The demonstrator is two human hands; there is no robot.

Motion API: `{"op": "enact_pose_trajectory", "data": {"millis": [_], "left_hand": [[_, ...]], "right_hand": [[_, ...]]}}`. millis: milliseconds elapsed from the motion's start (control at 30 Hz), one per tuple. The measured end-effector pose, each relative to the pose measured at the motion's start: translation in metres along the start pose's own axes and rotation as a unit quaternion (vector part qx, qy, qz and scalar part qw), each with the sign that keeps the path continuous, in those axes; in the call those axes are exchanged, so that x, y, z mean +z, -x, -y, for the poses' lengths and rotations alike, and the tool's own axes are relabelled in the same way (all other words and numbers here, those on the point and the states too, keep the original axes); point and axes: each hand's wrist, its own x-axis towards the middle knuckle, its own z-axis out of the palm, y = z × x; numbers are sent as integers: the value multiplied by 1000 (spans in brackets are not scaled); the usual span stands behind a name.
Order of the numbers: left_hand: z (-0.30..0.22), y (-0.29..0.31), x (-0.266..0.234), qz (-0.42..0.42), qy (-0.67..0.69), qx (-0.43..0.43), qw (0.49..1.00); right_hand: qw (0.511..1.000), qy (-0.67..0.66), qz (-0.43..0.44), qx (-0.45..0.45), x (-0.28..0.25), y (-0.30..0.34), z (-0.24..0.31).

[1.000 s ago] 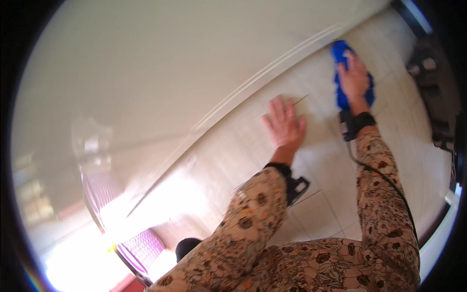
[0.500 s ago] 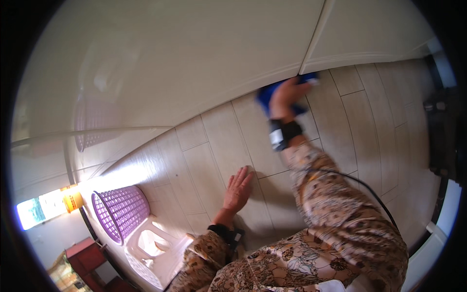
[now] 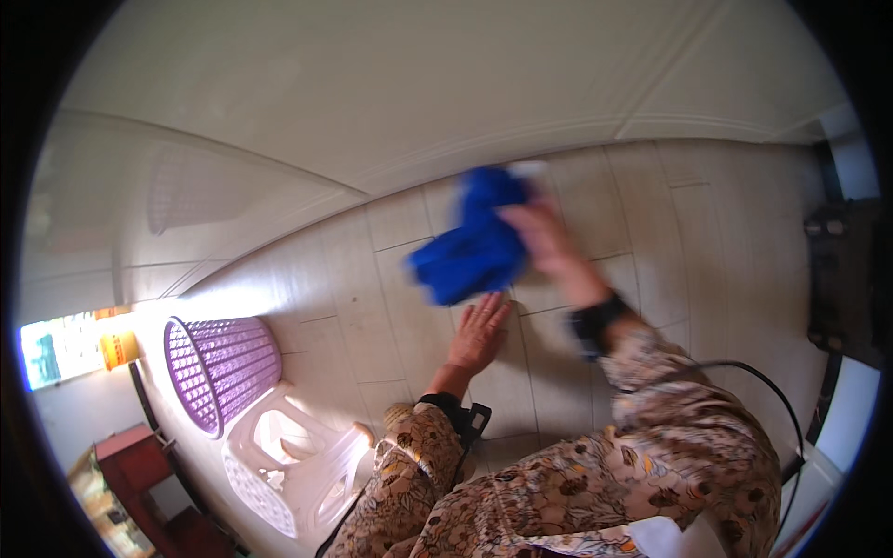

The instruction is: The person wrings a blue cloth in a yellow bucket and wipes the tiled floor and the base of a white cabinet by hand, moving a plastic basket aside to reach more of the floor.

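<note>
A blue cloth (image 3: 476, 244) hangs from my right hand (image 3: 544, 244), which is closed on it and somewhat blurred by motion. The cloth is bunched at the top and spreads out toward the left, just beyond the fingertips of my left hand (image 3: 477, 335). That left hand lies flat on the wood-look tile floor (image 3: 391, 325), fingers stretched out, with nothing in it. Dark bands circle both wrists. Past the cloth runs the lower edge of a glossy pale cabinet front (image 3: 372, 102).
A purple lattice basket (image 3: 244, 367) lies on its side at the left, beside a white plastic stool (image 3: 302, 456). Farther left are a yellow bucket (image 3: 118, 349) and a red-brown piece of furniture (image 3: 135, 460). A black object (image 3: 842, 279) stands at the right. A black cable (image 3: 777, 395) loops by my right sleeve.
My right hand has drawn back from the cabinet's base toward me, bringing the blue cloth leftward and off its edge. My left hand stays flat on the floor. The view has shifted slightly.
</note>
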Motion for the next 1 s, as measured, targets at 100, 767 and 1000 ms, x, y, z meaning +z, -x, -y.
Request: {"op": "enact_pose_trajectory", "data": {"millis": [100,767,1000], "left_hand": [[7,-8,2,-79,32,20,996],[69,-71,-48,-352,-136,-252,891],[59,-64,-48,-413,-146,-255,862]], "right_hand": [[823,426,-296,-230,-147,47,156],[440,806,-341,-201,-63,145,21],[289,600,-746,9,-120,419,-11]]}}
